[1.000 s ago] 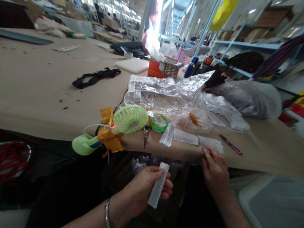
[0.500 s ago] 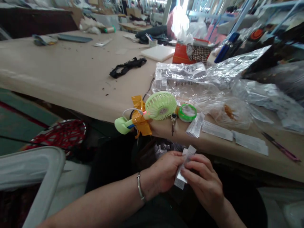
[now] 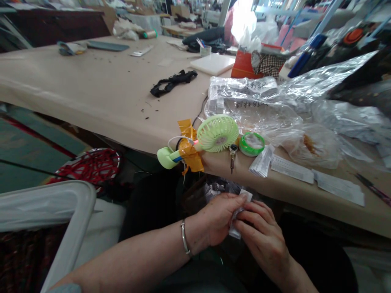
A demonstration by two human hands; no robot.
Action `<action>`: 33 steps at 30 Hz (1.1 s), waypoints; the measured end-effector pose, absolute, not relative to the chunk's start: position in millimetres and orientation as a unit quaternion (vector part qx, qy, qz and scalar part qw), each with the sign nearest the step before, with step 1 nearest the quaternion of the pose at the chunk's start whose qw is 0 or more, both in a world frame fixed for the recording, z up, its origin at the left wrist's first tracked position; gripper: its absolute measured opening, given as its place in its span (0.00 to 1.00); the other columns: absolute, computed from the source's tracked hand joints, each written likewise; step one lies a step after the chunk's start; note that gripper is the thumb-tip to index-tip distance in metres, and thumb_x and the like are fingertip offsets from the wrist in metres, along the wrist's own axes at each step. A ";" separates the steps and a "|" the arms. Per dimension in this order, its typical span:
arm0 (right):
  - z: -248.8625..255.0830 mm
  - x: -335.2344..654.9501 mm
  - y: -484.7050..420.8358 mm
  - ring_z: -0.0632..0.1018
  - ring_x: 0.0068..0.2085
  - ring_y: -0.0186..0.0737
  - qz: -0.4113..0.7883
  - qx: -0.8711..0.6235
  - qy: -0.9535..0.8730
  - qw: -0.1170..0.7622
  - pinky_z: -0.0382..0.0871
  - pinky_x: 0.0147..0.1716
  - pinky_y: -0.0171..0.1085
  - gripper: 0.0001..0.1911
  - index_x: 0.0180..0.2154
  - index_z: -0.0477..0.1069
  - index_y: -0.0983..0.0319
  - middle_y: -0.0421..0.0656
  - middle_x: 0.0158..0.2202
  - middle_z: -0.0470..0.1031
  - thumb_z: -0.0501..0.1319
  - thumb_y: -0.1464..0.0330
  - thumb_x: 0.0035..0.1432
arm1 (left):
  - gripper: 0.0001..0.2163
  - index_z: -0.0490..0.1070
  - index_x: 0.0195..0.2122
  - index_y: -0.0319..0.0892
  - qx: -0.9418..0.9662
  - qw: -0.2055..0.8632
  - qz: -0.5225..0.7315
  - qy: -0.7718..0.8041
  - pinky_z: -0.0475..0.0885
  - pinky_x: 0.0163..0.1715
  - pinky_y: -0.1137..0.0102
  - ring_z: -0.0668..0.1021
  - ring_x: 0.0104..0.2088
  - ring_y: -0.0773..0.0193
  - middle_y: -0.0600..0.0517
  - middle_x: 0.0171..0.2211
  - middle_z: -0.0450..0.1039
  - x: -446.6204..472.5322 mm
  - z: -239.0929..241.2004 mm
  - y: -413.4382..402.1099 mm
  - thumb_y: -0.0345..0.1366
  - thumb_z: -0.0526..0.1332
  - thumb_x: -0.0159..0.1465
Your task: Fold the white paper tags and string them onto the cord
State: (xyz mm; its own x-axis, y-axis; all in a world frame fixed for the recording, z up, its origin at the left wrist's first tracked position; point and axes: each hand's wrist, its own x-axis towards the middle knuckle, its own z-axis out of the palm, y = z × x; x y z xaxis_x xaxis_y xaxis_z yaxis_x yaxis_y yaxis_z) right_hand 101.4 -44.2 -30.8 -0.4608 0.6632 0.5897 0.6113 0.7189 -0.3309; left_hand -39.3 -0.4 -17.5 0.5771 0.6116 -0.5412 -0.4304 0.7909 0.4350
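Paper label (image 3: 237,211), creased, between both hands.

Pale green fan (image 3: 217,133), orange tape (image 3: 191,151)

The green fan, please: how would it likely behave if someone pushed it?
The fan looks like thin plastic, so probably light and easy to slide. Its handle hangs past the table edge, so a push could tip it off, though the tape around it may hold it.

Two hands show, left hand (image 3: 220,219) and right hand (image 3: 264,238); one held paper label (image 3: 235,233); one handheld fan (image 3: 217,133); one tape roll (image 3: 251,144).
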 end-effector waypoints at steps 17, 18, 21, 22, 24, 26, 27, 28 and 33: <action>-49.5 137.0 -27.3 0.78 0.46 0.45 0.749 -0.366 -0.422 0.356 0.72 0.44 0.39 0.29 0.49 0.73 0.55 0.44 0.47 0.76 0.72 0.58 0.42 | 0.15 0.71 0.35 0.37 0.243 0.921 0.133 0.273 0.72 0.20 0.74 0.75 0.19 0.68 0.54 0.22 0.70 -52.2 -6.4 -9.9 0.45 0.64 0.58; -49.6 133.7 -26.1 0.77 0.48 0.45 0.758 -0.349 -0.410 0.368 0.71 0.47 0.40 0.27 0.46 0.75 0.55 0.44 0.48 0.76 0.73 0.59 0.41 | 0.14 0.70 0.33 0.37 0.249 0.918 0.134 0.277 0.71 0.20 0.75 0.74 0.19 0.69 0.54 0.22 0.70 -51.8 -5.9 -11.0 0.45 0.64 0.58; -49.6 124.6 -25.9 0.76 0.50 0.45 0.771 -0.332 -0.375 0.393 0.70 0.48 0.40 0.19 0.38 0.77 0.56 0.43 0.51 0.73 0.73 0.63 0.40 | 0.12 0.68 0.30 0.37 0.268 0.906 0.136 0.298 0.70 0.19 0.75 0.73 0.17 0.69 0.54 0.20 0.69 -50.4 -6.4 -13.2 0.42 0.62 0.58; -49.8 122.5 -26.6 0.77 0.49 0.45 0.773 -0.335 -0.368 0.393 0.71 0.47 0.41 0.17 0.36 0.76 0.57 0.44 0.51 0.73 0.73 0.64 0.41 | 0.11 0.68 0.29 0.37 0.272 0.902 0.136 0.308 0.69 0.18 0.75 0.73 0.17 0.69 0.54 0.20 0.69 -50.0 -7.0 -13.6 0.42 0.62 0.58; -50.4 120.2 -28.3 0.78 0.47 0.46 0.770 -0.344 -0.367 0.393 0.73 0.44 0.42 0.14 0.35 0.76 0.58 0.45 0.51 0.73 0.71 0.63 0.44 | 0.11 0.67 0.29 0.38 0.279 0.892 0.140 0.328 0.68 0.18 0.75 0.72 0.17 0.70 0.55 0.19 0.68 -49.6 -8.2 -14.2 0.41 0.61 0.59; -51.0 119.6 -30.1 0.79 0.46 0.46 0.747 -0.364 -0.392 0.394 0.74 0.43 0.43 0.14 0.38 0.76 0.58 0.46 0.51 0.74 0.70 0.63 0.47 | 0.12 0.67 0.28 0.38 0.289 0.884 0.146 0.337 0.67 0.17 0.76 0.71 0.17 0.71 0.55 0.19 0.67 -49.9 -8.9 -14.4 0.43 0.61 0.59; -50.9 119.8 -31.1 0.79 0.46 0.46 0.728 -0.378 -0.413 0.396 0.74 0.43 0.43 0.15 0.41 0.75 0.57 0.46 0.51 0.75 0.69 0.63 0.49 | 0.13 0.67 0.28 0.38 0.293 0.882 0.149 0.338 0.66 0.17 0.76 0.71 0.17 0.71 0.55 0.19 0.67 -50.4 -8.7 -14.3 0.44 0.61 0.59; -50.3 120.0 -32.2 0.79 0.45 0.45 0.699 -0.397 -0.438 0.402 0.75 0.42 0.42 0.17 0.45 0.74 0.56 0.46 0.51 0.75 0.67 0.63 0.51 | 0.14 0.67 0.28 0.39 0.296 0.880 0.154 0.339 0.66 0.18 0.76 0.71 0.17 0.71 0.55 0.19 0.67 -51.1 -8.2 -14.0 0.45 0.61 0.59; -39.0 120.2 -38.8 0.77 0.50 0.43 0.415 -0.512 -0.612 0.437 0.72 0.50 0.42 0.21 0.54 0.68 0.54 0.46 0.52 0.74 0.61 0.65 0.59 | 0.17 0.66 0.29 0.40 0.291 0.870 0.189 0.351 0.66 0.19 0.77 0.71 0.18 0.72 0.57 0.20 0.66 -54.5 -4.4 -10.8 0.50 0.64 0.55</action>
State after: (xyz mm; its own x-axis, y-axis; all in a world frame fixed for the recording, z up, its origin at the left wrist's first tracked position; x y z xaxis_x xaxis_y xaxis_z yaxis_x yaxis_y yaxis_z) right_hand 120.2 -38.8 -39.0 -0.0937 0.9896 0.1087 0.2643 0.1300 -0.9556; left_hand -54.5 -10.8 -4.4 0.6820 0.5332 -0.5005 -0.1253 0.7595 0.6384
